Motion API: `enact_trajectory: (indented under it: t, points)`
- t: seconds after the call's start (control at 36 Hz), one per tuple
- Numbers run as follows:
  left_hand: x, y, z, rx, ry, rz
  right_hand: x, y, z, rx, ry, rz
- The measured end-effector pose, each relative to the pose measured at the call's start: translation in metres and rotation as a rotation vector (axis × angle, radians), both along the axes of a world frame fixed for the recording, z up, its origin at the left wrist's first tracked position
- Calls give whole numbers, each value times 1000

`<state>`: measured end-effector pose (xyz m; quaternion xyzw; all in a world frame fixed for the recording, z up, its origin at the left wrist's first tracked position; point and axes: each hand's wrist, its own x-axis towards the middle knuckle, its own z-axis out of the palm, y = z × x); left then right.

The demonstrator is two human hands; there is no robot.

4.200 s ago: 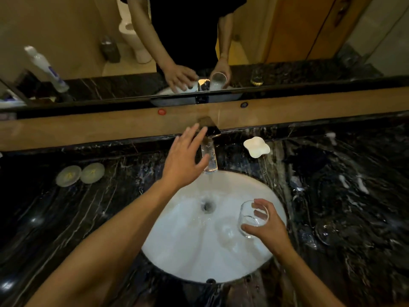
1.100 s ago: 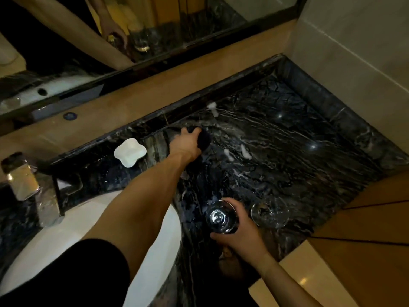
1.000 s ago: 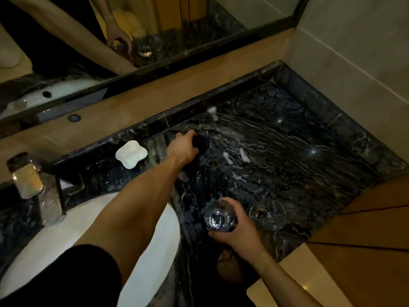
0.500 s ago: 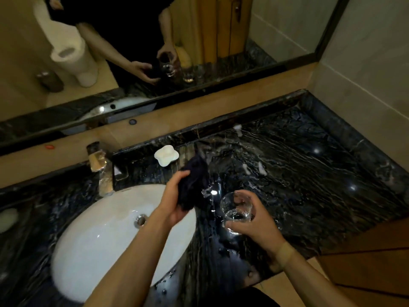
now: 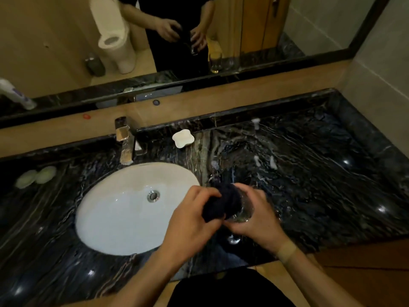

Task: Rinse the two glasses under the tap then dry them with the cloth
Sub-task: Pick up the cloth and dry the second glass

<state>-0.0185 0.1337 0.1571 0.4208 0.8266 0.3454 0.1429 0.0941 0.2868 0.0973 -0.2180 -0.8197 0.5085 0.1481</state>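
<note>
Over the counter just right of the basin, my right hand (image 5: 257, 227) grips a clear glass (image 5: 243, 212), tilted with its mouth toward the left. My left hand (image 5: 190, 222) holds a dark cloth (image 5: 223, 202) bunched up and pressed into the mouth of that glass. Below my hands a glint (image 5: 233, 240) on the black marble may be the second glass; most of it is hidden. The mirror shows a glass standing on the counter (image 5: 215, 62). No water runs from the tap (image 5: 126, 140).
The white oval basin (image 5: 124, 209) is sunk into the black marble counter (image 5: 321, 185). A white soap dish (image 5: 183, 138) sits behind it, and two pale round pads (image 5: 35, 177) lie at the far left. The wall closes the counter's right end.
My left hand lifted the dark cloth from the back of the counter and brought it to the glass. My right hand raised the glass; cloth and glass now meet. The view swung left.
</note>
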Motion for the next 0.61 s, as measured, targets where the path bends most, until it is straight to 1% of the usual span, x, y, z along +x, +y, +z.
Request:
enact_trajectory:
  t: [0.08,0.14,0.17,0.22,0.25,0.31,0.39,0.44,0.5,0.53,0.56,0.61]
  points:
    - [21,5,-1,-46,36,-8,2,2,3,86,12,37]
    - [28,9,-1,-79,28,-93,7,5,4,95,1,54]
    - [30,10,0,-135,23,-170,10,8,4,103,-14,69]
    - [28,13,1,-341,70,-346,16,12,7,106,-61,127]
    - [26,15,1,-413,98,-418,18,14,9,100,-80,165]
    - [22,18,-1,-400,85,-520,20,16,13,96,-113,259]
    - [16,23,-3,-388,8,-593,18,17,21,46,-212,365]
    - [14,27,-2,-379,-13,-582,15,22,22,28,-261,396]
    - [13,29,-2,-335,-84,-522,12,28,23,-5,-258,408]
    - [13,29,-2,-297,-153,-475,12,30,23,-88,-237,412]
    - [13,28,-3,-264,-246,-415,13,32,23,-217,-205,420]
    - [14,25,-4,-188,-512,-274,17,37,22,-452,-127,445]
